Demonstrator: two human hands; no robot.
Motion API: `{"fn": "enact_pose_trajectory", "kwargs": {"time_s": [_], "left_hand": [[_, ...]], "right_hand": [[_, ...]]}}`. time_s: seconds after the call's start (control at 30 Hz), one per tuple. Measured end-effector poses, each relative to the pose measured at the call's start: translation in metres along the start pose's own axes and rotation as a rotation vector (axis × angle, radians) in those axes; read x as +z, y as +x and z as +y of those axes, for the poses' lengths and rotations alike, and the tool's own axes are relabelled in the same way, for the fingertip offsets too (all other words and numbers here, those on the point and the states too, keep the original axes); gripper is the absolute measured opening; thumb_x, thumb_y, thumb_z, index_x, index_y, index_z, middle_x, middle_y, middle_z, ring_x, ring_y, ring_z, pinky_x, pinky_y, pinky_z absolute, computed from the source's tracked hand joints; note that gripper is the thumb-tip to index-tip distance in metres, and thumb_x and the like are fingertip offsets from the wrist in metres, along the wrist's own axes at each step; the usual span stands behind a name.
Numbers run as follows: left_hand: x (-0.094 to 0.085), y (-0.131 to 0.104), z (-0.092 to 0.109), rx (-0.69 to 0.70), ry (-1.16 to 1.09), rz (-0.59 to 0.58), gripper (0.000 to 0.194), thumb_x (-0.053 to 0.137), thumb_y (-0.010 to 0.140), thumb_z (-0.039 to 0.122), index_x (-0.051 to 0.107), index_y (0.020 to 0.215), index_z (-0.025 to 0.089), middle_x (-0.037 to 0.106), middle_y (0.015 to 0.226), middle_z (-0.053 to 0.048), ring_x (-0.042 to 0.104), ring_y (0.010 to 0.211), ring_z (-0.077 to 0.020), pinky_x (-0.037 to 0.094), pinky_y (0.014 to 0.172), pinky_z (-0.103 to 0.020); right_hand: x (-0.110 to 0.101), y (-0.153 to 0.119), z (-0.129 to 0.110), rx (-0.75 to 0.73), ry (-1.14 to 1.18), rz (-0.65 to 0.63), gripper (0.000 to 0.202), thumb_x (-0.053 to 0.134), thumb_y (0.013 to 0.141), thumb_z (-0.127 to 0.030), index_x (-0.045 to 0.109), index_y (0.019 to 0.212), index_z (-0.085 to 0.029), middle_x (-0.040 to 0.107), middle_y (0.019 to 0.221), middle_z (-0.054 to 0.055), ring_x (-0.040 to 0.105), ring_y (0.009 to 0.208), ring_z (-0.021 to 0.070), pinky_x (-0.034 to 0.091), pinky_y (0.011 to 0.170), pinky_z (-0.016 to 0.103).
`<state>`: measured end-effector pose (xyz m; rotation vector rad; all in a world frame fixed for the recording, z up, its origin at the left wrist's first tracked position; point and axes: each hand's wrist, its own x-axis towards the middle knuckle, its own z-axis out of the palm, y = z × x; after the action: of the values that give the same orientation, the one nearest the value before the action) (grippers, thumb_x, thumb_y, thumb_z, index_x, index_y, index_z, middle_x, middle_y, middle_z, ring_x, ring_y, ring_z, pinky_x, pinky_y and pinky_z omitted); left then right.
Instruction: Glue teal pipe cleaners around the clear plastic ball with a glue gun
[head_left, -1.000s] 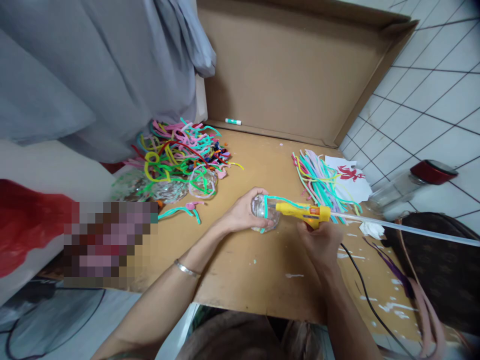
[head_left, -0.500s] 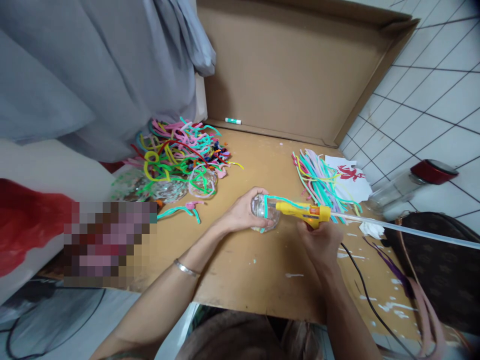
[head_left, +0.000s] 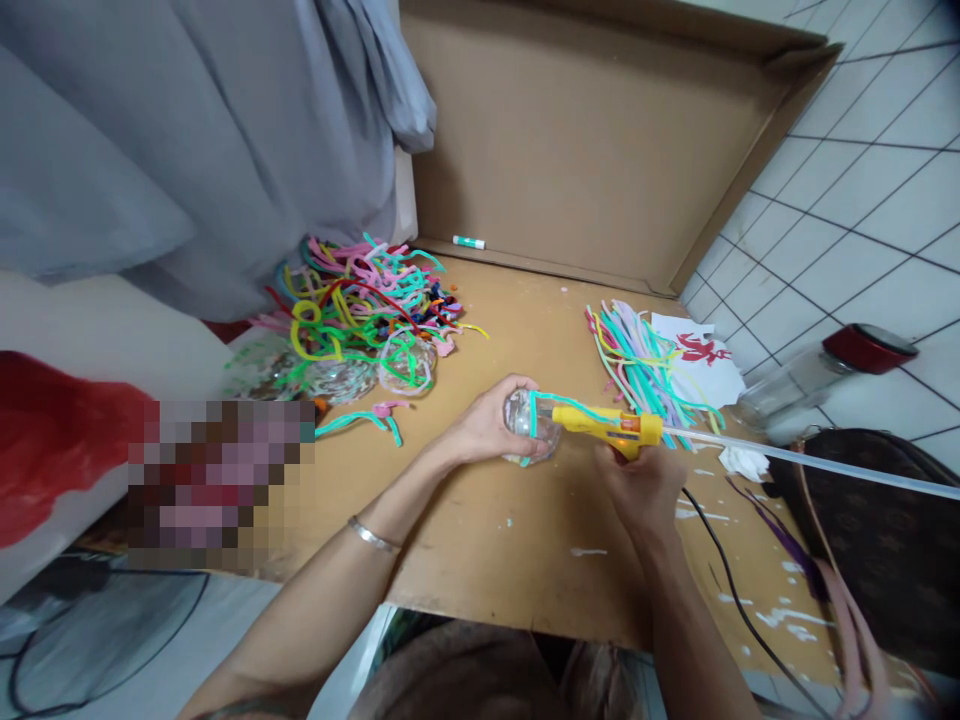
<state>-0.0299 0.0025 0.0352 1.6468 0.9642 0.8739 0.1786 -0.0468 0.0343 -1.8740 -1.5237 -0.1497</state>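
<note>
My left hand (head_left: 495,418) is wrapped round a small clear plastic piece (head_left: 520,410), perhaps a bottle bottom, tilted above the table. A turquoise pipe cleaner (head_left: 533,415) runs across its side, and the loose length trails right over the glue gun. My right hand (head_left: 643,478) grips the yellow hot glue gun (head_left: 600,422) by its handle, fingers at the trigger. The gun's nozzle is at the clear piece, beside the pipe cleaner; whether it touches I cannot tell. A long translucent glue stick (head_left: 795,455) sticks out of the gun's back.
A heap of coloured pipe cleaners (head_left: 360,290) lies at the left back, with decorated clear pieces (head_left: 407,362) before it. A pipe cleaner bundle (head_left: 637,350), a clear bottle (head_left: 795,385) and a dark bag (head_left: 877,530) stand right. The gun's black cord (head_left: 724,560) crosses the table's right side.
Both hands, the clear piece and the glue gun stay almost where they were. The whole view has shifted very slightly.
</note>
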Motion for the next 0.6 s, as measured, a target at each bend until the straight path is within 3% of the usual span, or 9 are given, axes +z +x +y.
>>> {"fn": "enact_pose_trajectory", "kwargs": {"time_s": [0.4, 0.6], "left_hand": [[-0.0007, 0.0004, -0.003, 0.015, 0.025, 0.003, 0.068, 0.081, 0.055, 0.029, 0.047, 0.114, 0.021, 0.054, 0.087, 0.003, 0.05, 0.074, -0.0114, 0.044, 0.067, -0.024], [-0.0009, 0.0006, -0.0023, 0.011, 0.01, 0.014, 0.068, 0.08, 0.054, 0.029, 0.047, 0.113, 0.02, 0.053, 0.086, 0.003, 0.05, 0.073, -0.0113, 0.043, 0.066, -0.024]], "right_hand": [[0.0021, -0.0011, 0.0039, -0.001, -0.017, 0.002, 0.025, 0.048, 0.065, -0.041, 0.042, 0.048, -0.023, 0.032, 0.044, -0.003, 0.039, 0.046, 0.0142, 0.031, 0.051, 0.029], [0.0021, -0.0013, 0.0049, -0.042, -0.022, 0.014, 0.03, 0.045, 0.065, -0.043, 0.035, 0.044, -0.025, 0.026, 0.039, -0.004, 0.035, 0.041, 0.0128, 0.026, 0.046, 0.027]]}}
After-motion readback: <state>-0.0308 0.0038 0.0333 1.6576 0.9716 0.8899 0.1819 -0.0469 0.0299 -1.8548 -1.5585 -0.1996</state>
